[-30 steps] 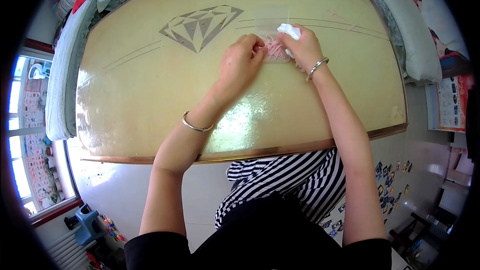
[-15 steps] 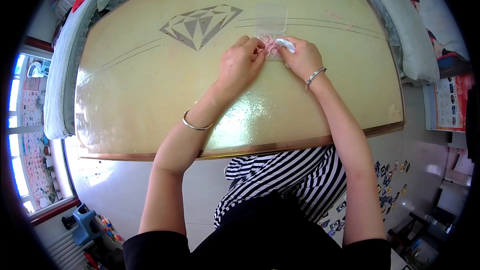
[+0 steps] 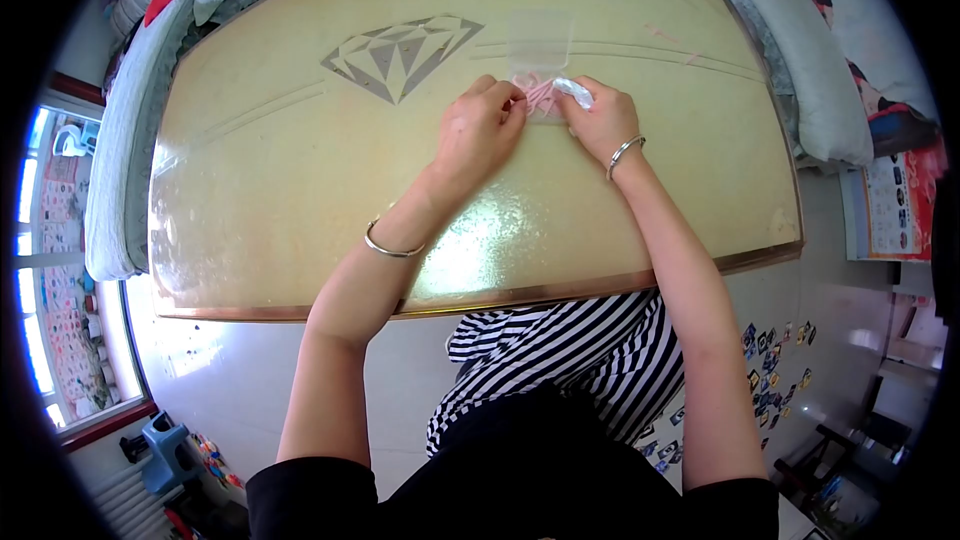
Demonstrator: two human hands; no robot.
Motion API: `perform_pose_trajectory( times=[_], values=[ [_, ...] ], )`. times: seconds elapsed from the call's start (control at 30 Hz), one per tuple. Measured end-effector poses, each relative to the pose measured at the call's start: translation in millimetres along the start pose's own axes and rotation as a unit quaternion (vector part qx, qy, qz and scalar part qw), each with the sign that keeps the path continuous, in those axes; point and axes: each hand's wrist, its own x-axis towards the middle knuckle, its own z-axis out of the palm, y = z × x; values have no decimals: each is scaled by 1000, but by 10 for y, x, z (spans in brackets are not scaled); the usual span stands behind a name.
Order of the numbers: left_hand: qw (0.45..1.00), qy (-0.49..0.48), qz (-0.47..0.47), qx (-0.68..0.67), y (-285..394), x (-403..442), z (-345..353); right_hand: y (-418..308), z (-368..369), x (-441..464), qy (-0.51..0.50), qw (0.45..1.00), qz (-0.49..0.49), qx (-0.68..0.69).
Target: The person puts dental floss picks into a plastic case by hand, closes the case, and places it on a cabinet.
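Note:
On the table, a small clear plastic box [image 3: 546,118] lies with its see-through lid [image 3: 540,38] folded back away from me. Thin pink sticks [image 3: 537,92] are heaped in the box between my hands. My left hand [image 3: 482,120] is at the heap's left side, thumb and fingertips pinched together by the sticks; what they hold is too small to make out. On the right, my right hand [image 3: 604,118] grips a crumpled white wad, perhaps tissue [image 3: 573,92], beside the heap. Its lower fingers are partly hidden.
Two loose pink pieces [image 3: 670,36] lie at the table's far right. A grey diamond pattern [image 3: 402,55] marks the tabletop [image 3: 300,190]. Padded sofa seats [image 3: 115,180] border the table's far and side edges. A blue stool [image 3: 168,450] stands on the floor at lower left.
The view has shifted slightly. My right hand has turned a little with the white wad, which now tilts more steeply. My left hand stays pinched at the pink sticks.

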Motion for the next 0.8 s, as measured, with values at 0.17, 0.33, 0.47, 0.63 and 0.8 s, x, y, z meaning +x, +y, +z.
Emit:
perform_pose_trajectory(
  times=[0.17, 0.33, 0.47, 0.63, 0.8],
  values=[
    [998, 20, 61, -24, 57, 11, -8, -2, -124, -22, 48, 988, 25, 142],
    [988, 9, 151, 5, 214, -41, 52, 31, -217, -65, 24, 959, 62, 275],
    [975, -21, 222, 3, 526, -3, 92, 41, -471, -249, 67, 925, 75, 366],
    [976, -65, 209, -8, 956, 104, 366, 101, -871, -477, 100, 876, 129, 455],
    [985, -96, 106, -95, 1130, 426, 915, 317, -1159, -458, 146, 861, 142, 466]
  ],
)
